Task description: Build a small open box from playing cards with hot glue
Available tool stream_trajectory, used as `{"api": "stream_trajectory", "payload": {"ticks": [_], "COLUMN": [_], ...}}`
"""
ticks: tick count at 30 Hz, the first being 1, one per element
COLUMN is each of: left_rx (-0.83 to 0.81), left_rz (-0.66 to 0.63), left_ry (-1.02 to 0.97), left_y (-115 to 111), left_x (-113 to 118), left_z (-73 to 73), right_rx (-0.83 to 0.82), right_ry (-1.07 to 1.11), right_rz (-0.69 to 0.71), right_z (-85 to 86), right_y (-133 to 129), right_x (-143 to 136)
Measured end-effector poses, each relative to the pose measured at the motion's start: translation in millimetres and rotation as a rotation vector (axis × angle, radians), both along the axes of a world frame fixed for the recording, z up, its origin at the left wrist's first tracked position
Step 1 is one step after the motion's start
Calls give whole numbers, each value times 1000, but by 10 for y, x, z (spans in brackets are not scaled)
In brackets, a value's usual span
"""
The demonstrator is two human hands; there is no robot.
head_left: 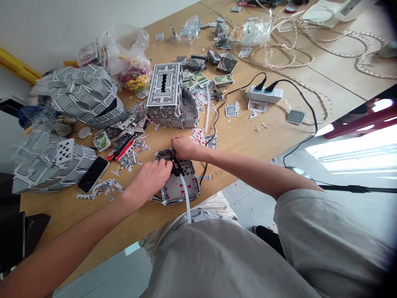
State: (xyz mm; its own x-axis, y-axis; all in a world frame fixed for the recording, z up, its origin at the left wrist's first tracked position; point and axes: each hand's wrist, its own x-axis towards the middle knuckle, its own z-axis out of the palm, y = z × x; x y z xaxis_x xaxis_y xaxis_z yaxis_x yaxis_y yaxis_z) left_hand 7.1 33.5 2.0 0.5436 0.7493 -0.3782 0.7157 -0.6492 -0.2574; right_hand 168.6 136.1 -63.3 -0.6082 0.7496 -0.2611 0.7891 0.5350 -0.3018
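My left hand (151,178) is closed around a black glue gun (176,166), whose translucent glue stick (186,196) sticks out toward my body. Under it lies an open box made of playing cards (178,192), with red hearts and black suits showing inside. My right hand (185,147) is closed at the box's far edge, fingertips pinched together there; what exactly lies between them is hidden. Just beyond stands a larger card-built box with a patterned lid (164,89). Card scraps (198,134) lie next to my right hand.
Two large folded-card structures (87,95) stand at the left, near a phone (93,174) and a red cutter (120,150). A black cord runs to a white power strip (264,94). Card packs (223,80), plastic bags (128,58) and coiled rope (291,54) fill the back.
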Motion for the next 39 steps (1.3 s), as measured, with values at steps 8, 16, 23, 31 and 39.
{"api": "stream_trajectory", "payload": {"ticks": [8,16,23,31,39], "left_rx": [-49,-49,-8,-31,-13], "left_rz": [97,130,66,121,102], "left_ry": [44,17,1,41,10], "left_y": [-3,-71,-71,-47,-50], "left_x": [-6,86,74,23,104], "left_z": [81,135,18,102,59], "right_rx": [-5,-1,9,24,17], "right_ry": [-12,-1,4,4,-6], "right_rz": [6,1,2,-8,-6], "right_z": [21,-10,-24,-20,19], "right_y": [0,7,10,8,-9], "right_x": [0,-3,-3,-6,-3]}}
